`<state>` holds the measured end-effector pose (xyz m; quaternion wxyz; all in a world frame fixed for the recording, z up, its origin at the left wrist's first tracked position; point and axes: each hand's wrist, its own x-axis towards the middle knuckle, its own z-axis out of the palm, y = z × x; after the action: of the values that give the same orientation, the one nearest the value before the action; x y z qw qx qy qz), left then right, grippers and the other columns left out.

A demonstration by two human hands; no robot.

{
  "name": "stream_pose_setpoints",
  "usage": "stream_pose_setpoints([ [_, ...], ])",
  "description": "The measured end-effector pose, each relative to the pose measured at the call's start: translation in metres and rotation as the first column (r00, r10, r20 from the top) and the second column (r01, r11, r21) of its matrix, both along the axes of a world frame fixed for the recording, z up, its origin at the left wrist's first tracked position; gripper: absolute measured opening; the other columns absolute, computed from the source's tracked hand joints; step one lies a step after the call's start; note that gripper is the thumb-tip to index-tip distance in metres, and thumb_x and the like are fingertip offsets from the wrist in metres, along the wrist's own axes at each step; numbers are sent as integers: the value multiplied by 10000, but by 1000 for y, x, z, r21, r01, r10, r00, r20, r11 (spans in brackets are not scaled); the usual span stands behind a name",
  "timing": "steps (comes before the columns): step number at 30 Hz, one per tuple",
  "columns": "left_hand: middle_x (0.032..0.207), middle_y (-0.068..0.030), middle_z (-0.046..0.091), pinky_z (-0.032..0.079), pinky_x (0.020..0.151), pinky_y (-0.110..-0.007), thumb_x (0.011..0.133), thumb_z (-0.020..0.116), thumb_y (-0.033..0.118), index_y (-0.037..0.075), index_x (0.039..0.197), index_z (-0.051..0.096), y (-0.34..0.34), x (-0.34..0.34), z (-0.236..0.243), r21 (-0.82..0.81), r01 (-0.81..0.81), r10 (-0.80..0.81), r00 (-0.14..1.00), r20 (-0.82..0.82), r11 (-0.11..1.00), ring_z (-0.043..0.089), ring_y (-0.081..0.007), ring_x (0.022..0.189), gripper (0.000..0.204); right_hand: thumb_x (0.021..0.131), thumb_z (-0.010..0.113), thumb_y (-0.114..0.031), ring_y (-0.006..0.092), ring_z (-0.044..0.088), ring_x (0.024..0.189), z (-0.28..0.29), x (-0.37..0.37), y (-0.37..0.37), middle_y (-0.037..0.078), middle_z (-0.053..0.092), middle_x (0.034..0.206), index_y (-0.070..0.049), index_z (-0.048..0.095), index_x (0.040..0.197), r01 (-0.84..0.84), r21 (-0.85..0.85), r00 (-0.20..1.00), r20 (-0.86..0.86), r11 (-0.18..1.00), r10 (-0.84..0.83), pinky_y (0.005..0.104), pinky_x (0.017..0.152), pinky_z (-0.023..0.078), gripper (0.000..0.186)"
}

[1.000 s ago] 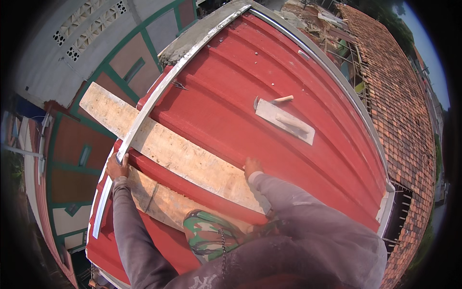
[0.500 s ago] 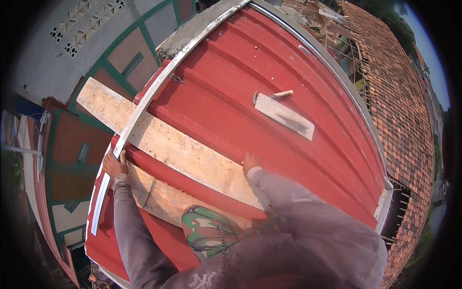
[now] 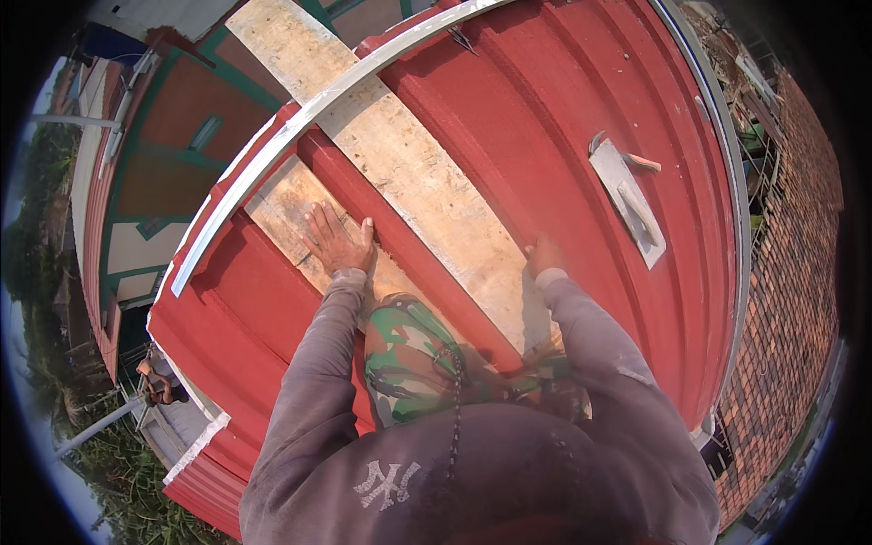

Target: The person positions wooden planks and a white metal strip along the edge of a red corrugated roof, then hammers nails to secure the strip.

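Two planks lie on the red ribbed roof (image 3: 509,100) before you. Your left hand (image 3: 339,241) rests flat on the shorter plank (image 3: 295,195), fingers spread, gripping nothing; your camouflage-clad leg (image 3: 404,345) hides that plank's near end. Your right hand (image 3: 543,256) is at the longer plank's (image 3: 418,186) right edge, but its fingertips are hard to make out, so you cannot tell whether it grips. A white strip (image 3: 391,53) covers a band of the longer plank, whose far corner is cut off above. Right of it, a float (image 3: 627,204) partly hides a wooden-handled tool (image 3: 643,163).
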<state>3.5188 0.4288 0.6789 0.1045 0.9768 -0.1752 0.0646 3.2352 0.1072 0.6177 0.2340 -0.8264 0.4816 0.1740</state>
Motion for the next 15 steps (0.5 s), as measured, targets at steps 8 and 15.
stream_pose_setpoints([
  [8,1769,-148,185,-18,1316,-584,954,622,523,73,1690,241,4,-1,-1,-8,2,-2,1000,-2,1000,69,-353,1654,943,988,748,-332,448,634,1175,-9,-14,0,217,664,1255,-70,632,1201,-55,-118,995,80,991,65,539,995,516,357],
  [15,1767,-146,204,-8,1318,-585,928,629,491,77,1684,255,6,1,2,-33,1,-3,999,-33,999,86,-340,1654,939,967,773,-302,432,635,1139,-8,-22,8,216,675,1184,-38,650,1189,-35,-188,976,205,981,75,528,987,508,366],
])
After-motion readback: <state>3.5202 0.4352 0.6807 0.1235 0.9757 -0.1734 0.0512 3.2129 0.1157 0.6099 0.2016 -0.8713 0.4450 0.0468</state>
